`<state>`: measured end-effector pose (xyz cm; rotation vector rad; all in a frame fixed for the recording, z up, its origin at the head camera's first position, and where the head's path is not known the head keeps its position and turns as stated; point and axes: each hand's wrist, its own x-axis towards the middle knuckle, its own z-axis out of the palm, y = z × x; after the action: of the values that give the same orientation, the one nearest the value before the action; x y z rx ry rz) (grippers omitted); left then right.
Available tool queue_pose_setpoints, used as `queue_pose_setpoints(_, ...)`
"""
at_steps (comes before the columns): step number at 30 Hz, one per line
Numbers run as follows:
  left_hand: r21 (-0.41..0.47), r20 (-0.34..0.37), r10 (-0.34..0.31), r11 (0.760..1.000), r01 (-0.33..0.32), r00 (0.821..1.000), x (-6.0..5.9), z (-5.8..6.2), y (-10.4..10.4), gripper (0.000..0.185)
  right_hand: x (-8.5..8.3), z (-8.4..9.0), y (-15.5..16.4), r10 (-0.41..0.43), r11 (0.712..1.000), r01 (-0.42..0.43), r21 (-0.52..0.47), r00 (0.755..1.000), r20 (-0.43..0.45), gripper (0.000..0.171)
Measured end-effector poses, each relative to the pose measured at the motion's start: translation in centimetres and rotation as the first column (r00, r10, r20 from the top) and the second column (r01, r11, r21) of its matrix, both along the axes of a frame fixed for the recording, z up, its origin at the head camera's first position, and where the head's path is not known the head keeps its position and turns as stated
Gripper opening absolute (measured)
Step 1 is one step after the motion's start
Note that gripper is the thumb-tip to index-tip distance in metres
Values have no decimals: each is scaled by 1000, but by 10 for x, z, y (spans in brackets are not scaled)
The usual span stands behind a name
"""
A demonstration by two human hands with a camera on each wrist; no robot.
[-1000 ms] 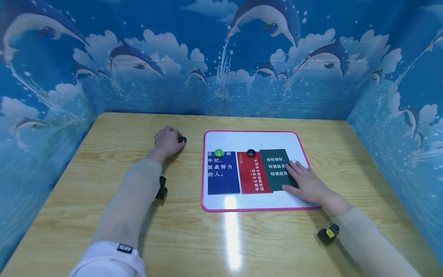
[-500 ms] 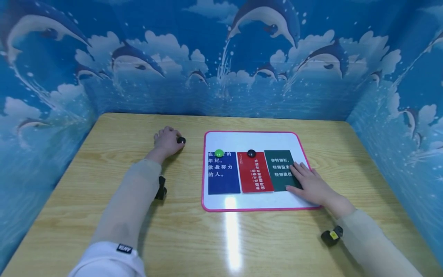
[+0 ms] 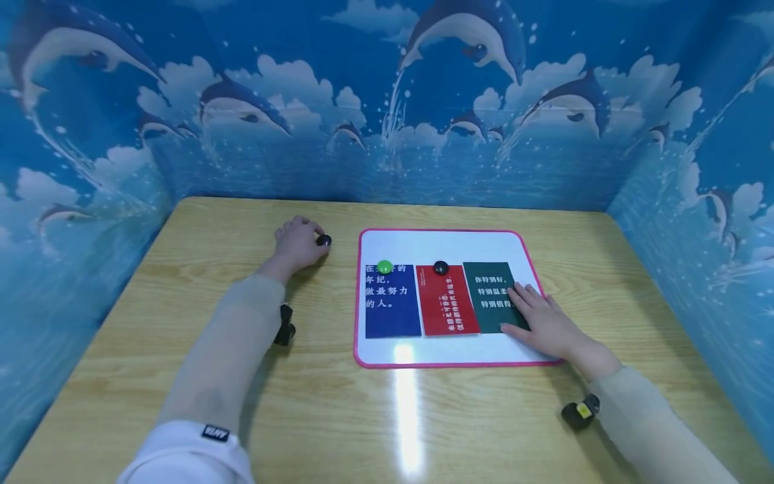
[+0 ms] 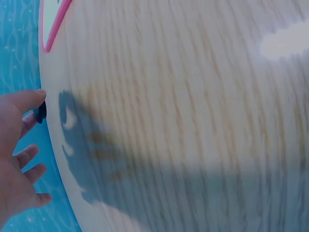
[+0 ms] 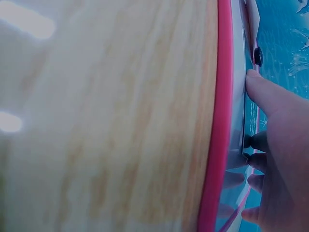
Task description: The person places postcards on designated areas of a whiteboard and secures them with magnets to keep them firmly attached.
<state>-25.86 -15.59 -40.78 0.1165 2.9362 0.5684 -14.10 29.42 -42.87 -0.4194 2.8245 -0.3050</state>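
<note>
My left hand (image 3: 300, 243) pinches a round black magnet (image 3: 324, 240) between thumb and finger, left of the whiteboard (image 3: 411, 245). In the left wrist view this magnet (image 4: 40, 113) shows below the thumb, the other fingers spread apart. Flat on the pink-edged board lie a blue card (image 3: 392, 319), a red card (image 3: 437, 302) and a dark green card (image 3: 488, 316), side by side. With straight fingers, my right hand (image 3: 541, 323) rests on the green card's right side, covering part of it. A green magnet (image 3: 384, 267) sits on the blue card's top edge, another black magnet (image 3: 441, 267) on the red card's.
A wooden table (image 3: 326, 417) bears the board, with a bright light reflection in front of it. Blue dolphin-print curtains (image 3: 387, 154) close off the back and both sides. Small black devices (image 3: 579, 413) are strapped at both wrists.
The green card has slid right under my right hand, away from overlapping the red card. My left hand, with the black magnet, has shifted slightly right and farther back.
</note>
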Motion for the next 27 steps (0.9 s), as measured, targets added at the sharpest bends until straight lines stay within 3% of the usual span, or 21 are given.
queue_pose_setpoints(13,25,-70,-14,1000,16,997,-1,9,26,39,1,0,-1,-1,1000,1,-6,1000,-6,86)
queue_pose_setpoints(27,-13,-101,-48,999,47,994,-4,19,52,40,0,-2,0,-2,1000,2,-1,1000,-4,87)
